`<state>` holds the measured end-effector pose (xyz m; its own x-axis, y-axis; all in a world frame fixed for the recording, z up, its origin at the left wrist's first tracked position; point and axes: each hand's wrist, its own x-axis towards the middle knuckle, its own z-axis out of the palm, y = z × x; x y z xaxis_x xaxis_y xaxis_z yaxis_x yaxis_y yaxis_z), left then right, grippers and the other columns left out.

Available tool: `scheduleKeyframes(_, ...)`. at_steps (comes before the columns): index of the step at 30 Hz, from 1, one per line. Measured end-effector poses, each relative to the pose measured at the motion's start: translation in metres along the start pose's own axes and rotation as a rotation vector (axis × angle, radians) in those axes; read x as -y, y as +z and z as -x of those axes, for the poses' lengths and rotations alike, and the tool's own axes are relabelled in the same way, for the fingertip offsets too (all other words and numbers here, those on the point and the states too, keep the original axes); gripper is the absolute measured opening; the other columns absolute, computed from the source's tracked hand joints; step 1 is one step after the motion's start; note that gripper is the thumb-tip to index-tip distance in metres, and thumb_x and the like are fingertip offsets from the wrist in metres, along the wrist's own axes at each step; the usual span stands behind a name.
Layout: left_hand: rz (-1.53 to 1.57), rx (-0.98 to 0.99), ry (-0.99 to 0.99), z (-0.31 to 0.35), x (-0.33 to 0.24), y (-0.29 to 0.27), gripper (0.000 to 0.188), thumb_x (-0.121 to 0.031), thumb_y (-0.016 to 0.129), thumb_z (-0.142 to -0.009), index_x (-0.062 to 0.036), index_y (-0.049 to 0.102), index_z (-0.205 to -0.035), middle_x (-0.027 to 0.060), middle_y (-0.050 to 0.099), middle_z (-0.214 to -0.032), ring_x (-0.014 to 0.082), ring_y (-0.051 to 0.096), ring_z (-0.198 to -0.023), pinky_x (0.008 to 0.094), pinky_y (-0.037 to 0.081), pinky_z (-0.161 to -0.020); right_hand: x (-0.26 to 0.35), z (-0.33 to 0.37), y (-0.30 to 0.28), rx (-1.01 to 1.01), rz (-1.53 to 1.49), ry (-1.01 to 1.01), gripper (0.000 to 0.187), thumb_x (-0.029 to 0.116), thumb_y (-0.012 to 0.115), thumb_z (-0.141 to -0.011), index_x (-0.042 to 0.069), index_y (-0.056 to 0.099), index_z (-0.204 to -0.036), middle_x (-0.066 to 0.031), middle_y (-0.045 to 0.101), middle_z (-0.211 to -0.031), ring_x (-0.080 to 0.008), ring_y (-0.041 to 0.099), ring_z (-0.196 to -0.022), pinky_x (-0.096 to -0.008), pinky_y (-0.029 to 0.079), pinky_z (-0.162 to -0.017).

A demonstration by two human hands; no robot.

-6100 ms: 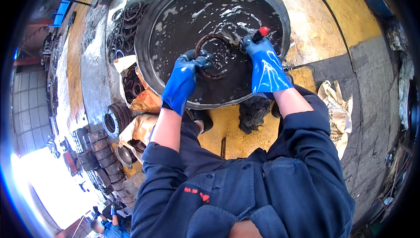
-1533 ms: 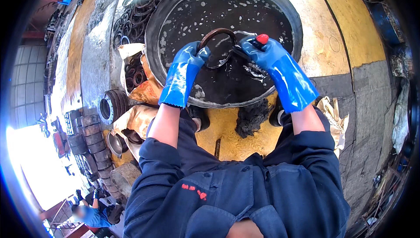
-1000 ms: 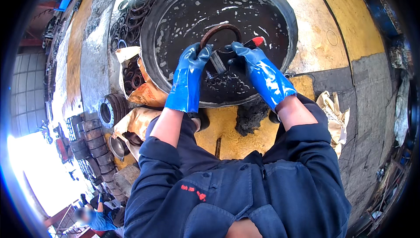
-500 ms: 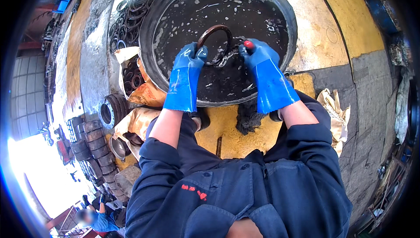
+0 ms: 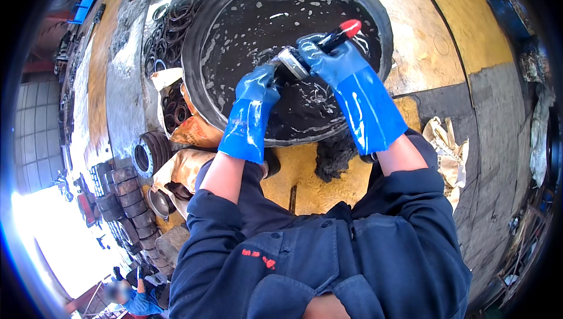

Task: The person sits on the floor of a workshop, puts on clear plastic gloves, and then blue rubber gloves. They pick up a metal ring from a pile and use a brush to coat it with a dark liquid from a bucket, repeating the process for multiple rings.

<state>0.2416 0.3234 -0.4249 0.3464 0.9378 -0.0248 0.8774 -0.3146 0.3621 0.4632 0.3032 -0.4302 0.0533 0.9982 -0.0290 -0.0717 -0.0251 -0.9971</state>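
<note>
My right hand [image 5: 328,58], in a blue rubber glove, is closed round a paintbrush with a black handle [image 5: 333,38], a red end and a silver ferrule [image 5: 293,62]. The brush slants down to the left, its dark bristles meeting my left hand [image 5: 258,84]. That hand, gloved alike, has its fingers curled in. The dark ring it held half a second ago is mostly hidden behind the brush and glove. Both hands are over a wide black tub [image 5: 196,31] of dark liquid with foam flecks.
Many dark rings [image 5: 170,31] lie left of the tub, beside an open paper sack [image 5: 196,128] of rings. Stacked rings [image 5: 149,152] and a metal bowl [image 5: 159,201] stand nearer. A dark clump [image 5: 334,157] lies between my feet. Crumpled paper [image 5: 446,157] is at right; another person [image 5: 141,301] is at far left.
My right hand has lifted and turned inward, bringing the brush across to my left hand. The ring, in plain sight before, is now mostly out of view.
</note>
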Motion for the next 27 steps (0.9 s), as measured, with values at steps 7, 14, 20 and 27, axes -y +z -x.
scheduleKeyframes(7,0.225,-0.210,0.148,-0.001,0.007,-0.017,0.032,-0.007,0.070,-0.087,-0.0001,0.072,-0.118,0.0151,0.075,-0.100,0.0266,0.072,-0.095,0.0357,0.055,-0.088,0.007,-0.012,-0.038,-0.422,-0.078,0.358,0.019,0.021,0.081,-0.088,0.006,0.073,-0.094,-0.0079,0.074,-0.084,-0.0183,0.068,-0.064,-0.0311,0.056,-0.060)
scheduleKeyframes(14,0.962,-0.021,-0.154,0.006,-0.002,-0.031,0.026,-0.022,0.068,-0.101,-0.0040,0.074,-0.118,0.0018,0.076,-0.104,0.0115,0.067,-0.090,0.0254,0.051,-0.079,0.010,-0.025,-0.058,-0.712,-0.432,0.631,0.017,0.018,0.084,-0.085,0.007,0.071,-0.090,-0.0069,0.072,-0.079,-0.0165,0.064,-0.055,-0.0297,0.054,-0.051)
scheduleKeyframes(20,1.273,-0.052,-0.363,0.002,-0.002,-0.024,0.027,-0.022,0.063,-0.103,-0.0053,0.072,-0.122,0.0019,0.074,-0.113,0.0113,0.067,-0.099,0.0255,0.050,-0.082,-0.027,-0.019,-0.041,-0.605,-0.412,0.781,0.024,0.023,0.086,-0.084,0.006,0.070,-0.092,-0.0061,0.070,-0.077,-0.0164,0.065,-0.058,-0.0323,0.056,-0.051)
scheduleKeyframes(27,1.223,-0.044,-0.441,0.017,-0.008,-0.037,0.029,-0.015,0.047,-0.109,-0.0084,0.067,-0.128,0.0003,0.071,-0.123,0.0079,0.062,-0.101,0.0223,0.047,-0.083,-0.024,-0.001,-0.017,-0.188,0.621,0.427,0.036,0.038,0.074,-0.091,0.003,0.076,-0.100,-0.0070,0.076,-0.088,-0.0197,0.071,-0.079,-0.0325,0.054,-0.075)
